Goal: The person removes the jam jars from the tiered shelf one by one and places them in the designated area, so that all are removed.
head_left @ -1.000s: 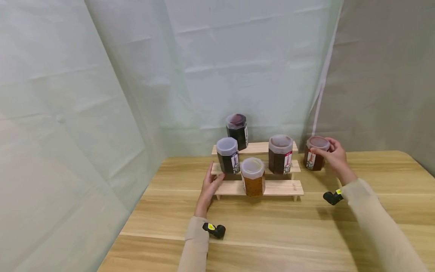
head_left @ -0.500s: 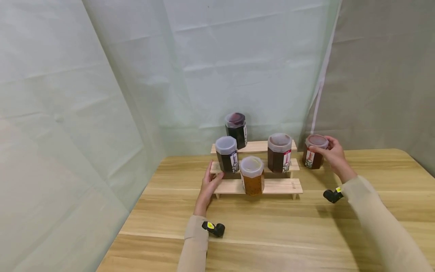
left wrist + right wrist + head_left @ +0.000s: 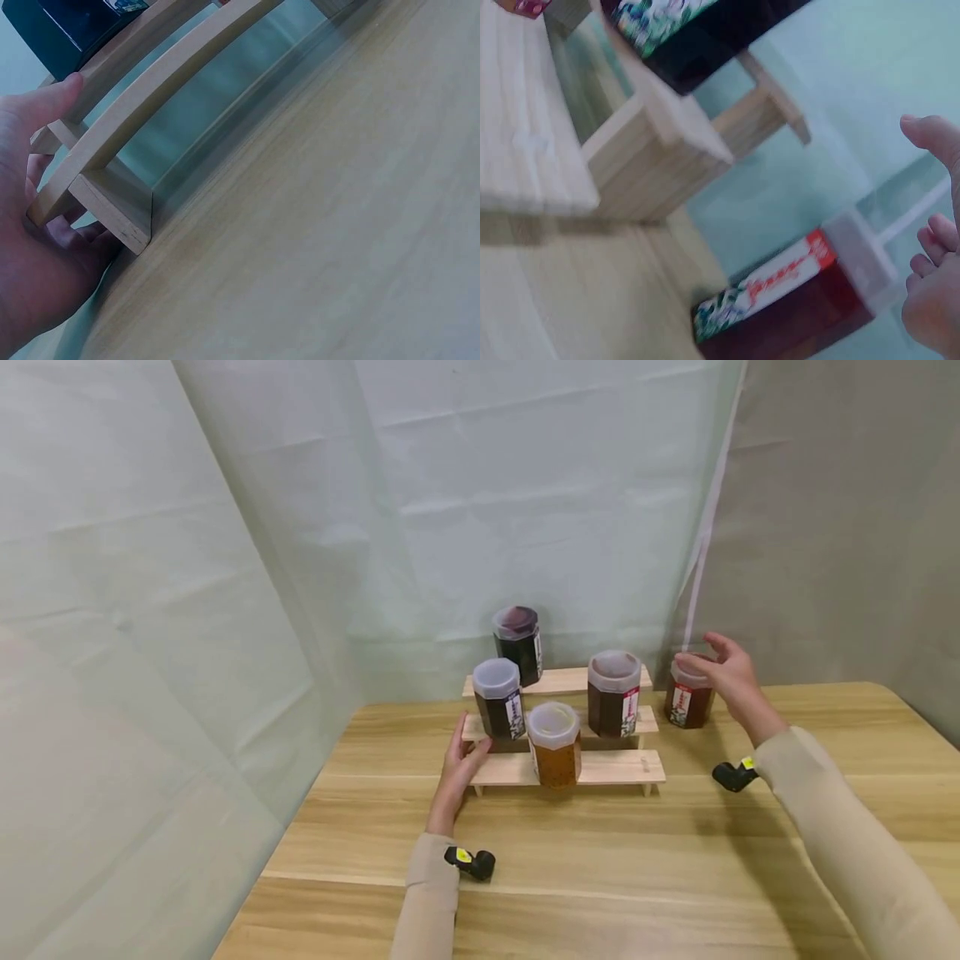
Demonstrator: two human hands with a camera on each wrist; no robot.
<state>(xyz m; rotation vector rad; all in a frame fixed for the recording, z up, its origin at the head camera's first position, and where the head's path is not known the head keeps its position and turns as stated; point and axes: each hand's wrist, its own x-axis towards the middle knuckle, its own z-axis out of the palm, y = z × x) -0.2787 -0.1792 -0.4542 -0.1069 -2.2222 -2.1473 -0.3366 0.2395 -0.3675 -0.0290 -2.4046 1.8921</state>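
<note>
My left hand [image 3: 455,777] grips the left end of a three-tier wooden display stand [image 3: 622,767]. In the left wrist view its thumb lies on a shelf [image 3: 150,94], with fingers reaching beneath. To the right of the stand, a jar of dark red jam [image 3: 688,706] with a frosted lid stands upright on the table. My right hand [image 3: 731,681] hovers over that jar with thumb and fingers spread. The right wrist view shows a gap between the right hand [image 3: 934,277] and the red-labelled jar [image 3: 787,300].
On the stand are a dark jar [image 3: 517,656] on the top tier, a purple-labelled jar [image 3: 501,710] and a red-labelled jar [image 3: 613,706] on the middle one, and an amber jar [image 3: 557,760] on the lowest. Cloth sheeting [image 3: 540,527] hangs behind the wooden table [image 3: 600,860].
My right hand has let go of the jar on the right and lifted slightly above it, its fingers spreading. The left hand keeps its hold on the stand.
</note>
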